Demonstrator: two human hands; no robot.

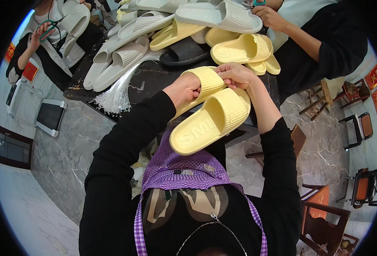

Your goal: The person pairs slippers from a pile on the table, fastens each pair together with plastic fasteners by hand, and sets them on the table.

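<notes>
A pair of yellow slide slippers is in front of me at the table's near edge. My left hand (185,88) is inside the strap opening of the farther slipper (208,81), fingers curled. At the right edge of that strap, my right hand (236,76) has thumb and fingertips pinched together; anything between them is too small to make out. The nearer slipper (197,135) lies sole down beside it, tilted toward me, its toe end by my right wrist. A bundle of thin clear plastic strands (119,91) lies left of my left hand.
Grey, yellow and black slippers pile up on the dark table (84,81), among them a black slipper (185,52). Across at left, a person holds green-handled scissors (47,30) and a grey slipper (76,20). Another person's hand (270,18) works at right. Wooden stools (318,100) stand at right.
</notes>
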